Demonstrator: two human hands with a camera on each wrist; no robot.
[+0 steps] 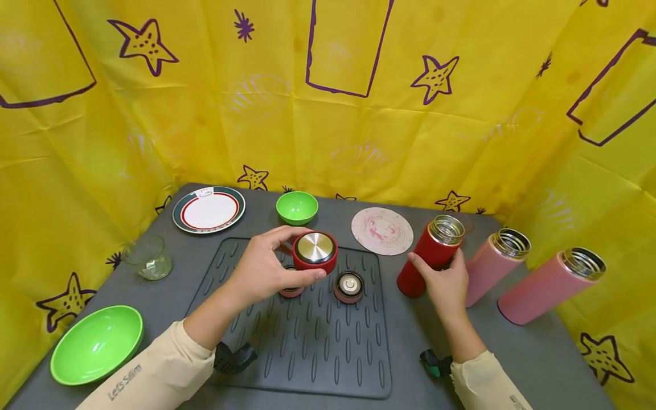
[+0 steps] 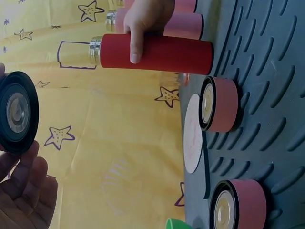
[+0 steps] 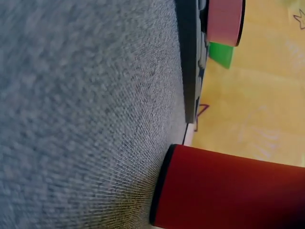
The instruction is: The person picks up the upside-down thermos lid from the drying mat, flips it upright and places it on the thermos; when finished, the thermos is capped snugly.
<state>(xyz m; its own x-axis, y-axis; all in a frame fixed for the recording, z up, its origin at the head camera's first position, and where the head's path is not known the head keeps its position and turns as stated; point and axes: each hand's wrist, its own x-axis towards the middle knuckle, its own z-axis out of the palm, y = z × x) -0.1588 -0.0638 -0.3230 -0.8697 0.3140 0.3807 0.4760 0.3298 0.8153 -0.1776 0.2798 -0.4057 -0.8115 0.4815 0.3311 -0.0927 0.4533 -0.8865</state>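
Observation:
My left hand (image 1: 306, 252) grips a red lid (image 1: 315, 248) with a steel top, lifted just above the dark ribbed mat (image 1: 307, 336). In the left wrist view the lid (image 2: 18, 112) shows its black inside, with my fingers (image 2: 24, 191) below it. My right hand (image 1: 435, 259) holds an open red bottle (image 1: 433, 242) upright on the table, right of the mat. The same red bottle (image 2: 157, 51) (image 3: 228, 191) also shows in both wrist views. Two pink lids (image 1: 348, 286) (image 1: 292, 291) lie on the mat, one partly hidden under my left hand.
Two open pink bottles (image 1: 494, 265) (image 1: 550, 282) stand at the right. A round coaster (image 1: 382, 230), small green bowl (image 1: 296, 206) and plate (image 1: 208, 209) sit at the back. A glass (image 1: 148, 257) and a large green bowl (image 1: 97, 343) are at the left. Yellow cloth walls surround the grey table (image 1: 512, 341).

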